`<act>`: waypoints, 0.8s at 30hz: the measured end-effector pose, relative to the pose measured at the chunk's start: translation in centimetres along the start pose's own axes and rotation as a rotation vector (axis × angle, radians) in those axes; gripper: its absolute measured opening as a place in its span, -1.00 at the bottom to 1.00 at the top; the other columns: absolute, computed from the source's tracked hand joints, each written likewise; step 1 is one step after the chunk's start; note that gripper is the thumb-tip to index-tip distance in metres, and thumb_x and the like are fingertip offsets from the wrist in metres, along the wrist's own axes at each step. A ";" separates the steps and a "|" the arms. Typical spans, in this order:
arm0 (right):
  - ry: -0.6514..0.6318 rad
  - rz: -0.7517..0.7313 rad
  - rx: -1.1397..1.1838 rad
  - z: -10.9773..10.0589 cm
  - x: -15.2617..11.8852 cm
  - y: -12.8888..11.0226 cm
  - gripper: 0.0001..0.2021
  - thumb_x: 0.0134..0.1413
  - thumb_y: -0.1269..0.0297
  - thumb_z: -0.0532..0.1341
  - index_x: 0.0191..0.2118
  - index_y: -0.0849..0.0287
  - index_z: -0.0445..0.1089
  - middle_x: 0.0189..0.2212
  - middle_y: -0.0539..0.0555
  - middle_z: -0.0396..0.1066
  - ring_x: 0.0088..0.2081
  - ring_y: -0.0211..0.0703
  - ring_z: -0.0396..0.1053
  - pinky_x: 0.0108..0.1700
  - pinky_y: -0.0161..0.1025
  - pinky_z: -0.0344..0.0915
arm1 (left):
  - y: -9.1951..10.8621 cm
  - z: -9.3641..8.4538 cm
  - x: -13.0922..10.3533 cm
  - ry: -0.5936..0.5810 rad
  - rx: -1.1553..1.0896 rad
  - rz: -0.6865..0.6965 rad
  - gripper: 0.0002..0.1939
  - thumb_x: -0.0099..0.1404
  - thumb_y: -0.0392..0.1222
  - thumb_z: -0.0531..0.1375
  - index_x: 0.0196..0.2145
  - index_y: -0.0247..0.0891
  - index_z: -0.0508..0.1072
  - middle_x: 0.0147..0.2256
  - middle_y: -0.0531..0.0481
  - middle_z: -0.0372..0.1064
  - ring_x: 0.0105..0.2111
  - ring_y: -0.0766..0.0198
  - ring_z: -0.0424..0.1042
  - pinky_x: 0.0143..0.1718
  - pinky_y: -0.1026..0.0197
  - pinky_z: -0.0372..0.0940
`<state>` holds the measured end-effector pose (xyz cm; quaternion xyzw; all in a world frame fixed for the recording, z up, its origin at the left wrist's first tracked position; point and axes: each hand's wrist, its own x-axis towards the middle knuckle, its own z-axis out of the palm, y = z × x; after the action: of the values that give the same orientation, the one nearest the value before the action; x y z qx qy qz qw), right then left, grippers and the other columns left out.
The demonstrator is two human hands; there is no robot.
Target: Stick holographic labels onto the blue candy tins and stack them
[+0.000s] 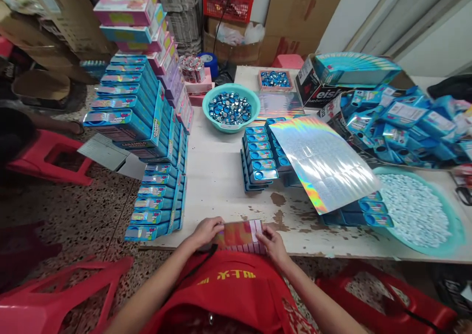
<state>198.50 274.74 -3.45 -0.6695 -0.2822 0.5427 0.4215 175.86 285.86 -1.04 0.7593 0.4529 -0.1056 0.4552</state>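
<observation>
A flat, shiny orange and pink printed piece [238,235] lies at the table's front edge, against the red apron. My left hand [207,231] holds its left end, fingers closed on it. At its right end, my right hand [273,243] grips the edge between thumb and fingers. Beyond the hands, rows of small blue boxes [261,154] stand on the table, and a silvery holographic sheet [326,159] rests over part of them.
Tall stacks of blue boxes [147,113] and pink boxes [125,2] rise at left. A teal bowl [231,127] holds metallic caps. At right are a basin of white pieces [457,231] and a heap of blue packs [405,115]. Red stools [66,294] flank the table [206,177].
</observation>
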 end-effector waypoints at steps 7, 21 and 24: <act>-0.126 0.001 -0.151 0.4 1.8 0.0 -0.60 -0.36 0.04 0.30 -0.35 0.19 0.35 -0.43 0.06 0.44 -0.35 -0.09 0.34 -0.24 -0.19 0.26 | 1.7 -4.9 0.4 0.465 0.237 -0.261 -0.71 0.33 -0.18 -0.04 -0.14 -0.23 0.43 -0.25 -0.12 0.48 -0.20 0.12 0.43 -0.18 0.15 0.23; 0.131 0.104 -0.837 3.4 9.3 -1.8 -0.52 -0.31 -0.04 0.05 -0.32 0.21 0.43 -0.38 0.34 0.43 -0.15 0.26 0.38 -0.15 -0.02 0.28 | 0.1 4.1 -12.3 0.481 0.295 -0.118 -0.74 0.32 -0.15 0.02 -0.09 -0.19 0.39 -0.22 -0.05 0.43 -0.18 0.20 0.41 -0.13 0.16 0.27; 0.127 0.103 -1.000 1.8 9.9 -0.8 -0.63 -0.21 -0.10 0.07 -0.31 -0.02 0.40 -0.46 0.24 0.36 -0.09 0.27 0.36 -0.19 0.02 0.29 | -2.0 8.9 -16.7 0.452 0.108 -0.436 -0.72 0.30 -0.13 0.03 -0.07 -0.17 0.39 -0.18 -0.07 0.44 -0.17 0.15 0.42 -0.13 0.13 0.28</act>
<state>199.34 283.83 -7.70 -0.8340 -0.4481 0.3196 0.0386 167.02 269.37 2.33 0.6716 0.6884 -0.0528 0.2687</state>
